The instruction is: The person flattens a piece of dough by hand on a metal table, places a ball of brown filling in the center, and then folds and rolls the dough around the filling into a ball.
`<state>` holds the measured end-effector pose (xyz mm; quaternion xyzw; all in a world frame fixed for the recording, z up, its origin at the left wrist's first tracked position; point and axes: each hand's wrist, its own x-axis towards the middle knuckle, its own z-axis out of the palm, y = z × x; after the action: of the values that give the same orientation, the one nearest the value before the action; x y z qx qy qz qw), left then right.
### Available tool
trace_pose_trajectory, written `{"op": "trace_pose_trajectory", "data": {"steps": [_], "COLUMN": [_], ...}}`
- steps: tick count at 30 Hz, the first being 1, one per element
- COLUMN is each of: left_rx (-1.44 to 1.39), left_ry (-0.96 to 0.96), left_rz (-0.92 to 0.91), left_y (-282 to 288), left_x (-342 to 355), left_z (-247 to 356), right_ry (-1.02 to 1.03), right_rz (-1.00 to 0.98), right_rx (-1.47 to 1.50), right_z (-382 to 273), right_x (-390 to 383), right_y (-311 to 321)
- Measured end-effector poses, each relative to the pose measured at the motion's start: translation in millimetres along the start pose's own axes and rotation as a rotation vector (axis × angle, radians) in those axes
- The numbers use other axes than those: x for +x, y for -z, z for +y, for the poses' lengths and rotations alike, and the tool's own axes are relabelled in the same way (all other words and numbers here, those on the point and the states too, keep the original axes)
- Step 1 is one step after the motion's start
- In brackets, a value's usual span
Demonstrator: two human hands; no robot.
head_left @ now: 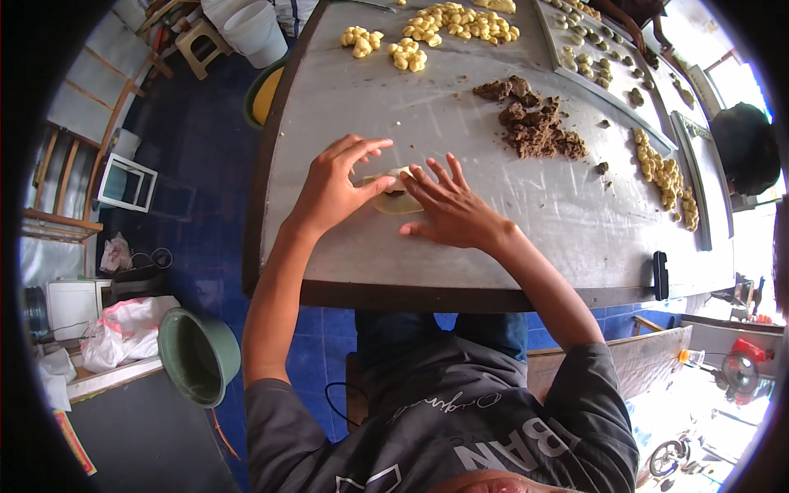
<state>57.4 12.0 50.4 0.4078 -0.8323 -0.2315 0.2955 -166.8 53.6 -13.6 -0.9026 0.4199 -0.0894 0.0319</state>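
On the metal tabletop before me lies a small flat piece of pale dough (400,205), with some dark brown filling (396,193) on it. The thumb of my left hand (339,186) touches the dough beside the filling, while its other fingers arch above, apart from the thumb. My right hand (454,209) is spread, with its fingertips at the dough's far edge, which looks folded up. Its thumb points left near the dough's close side. Fingers hide part of the dough.
Crumbly brown filling (538,127) is heaped ahead right on the table (329,99). Yellow dough balls (464,22) lie at the far side, more dough pieces (662,177) at right. A tray (575,78) holds greenish balls. A black object (660,275) stands by the near right edge. Another person (744,148) is at right.
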Motion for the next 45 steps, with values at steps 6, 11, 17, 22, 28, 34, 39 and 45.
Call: {"op": "trace_pose_trajectory", "data": {"steps": [6,11,17,22,28,34,39,45], "left_rx": [0.230,0.139,-0.183,-0.198,-0.273,-0.103,-0.035,0.035], "left_ry": [0.019,-0.036,0.093,0.004,-0.060,-0.203,-0.353,-0.461], "left_rz": [-0.083,-0.093,-0.217,-0.196,-0.114,0.015,0.229,0.325], "left_y": [-15,-22,-12,-11,-10,-14,-24,-29], "left_x": [-9,-7,-3,-4,-6,-4,-2,0], "left_z": [-23,-22,-3,2,8,18,18,19], "right_ry": [-0.093,-0.159,-0.209,-0.080,-0.115,-0.125,-0.013,-0.096], "right_rz": [0.108,0.036,0.050,0.147,0.007,0.071,0.257,0.296], "right_rx": [0.139,0.164,0.281,0.443,0.724,1.018,1.243,1.332], "right_z": [8,17,22,25,16,9,11,13], "right_x": [2,-2,-2,0,10,15,16,13], "right_y": [14,18,19,25,36,33,32,33]}}
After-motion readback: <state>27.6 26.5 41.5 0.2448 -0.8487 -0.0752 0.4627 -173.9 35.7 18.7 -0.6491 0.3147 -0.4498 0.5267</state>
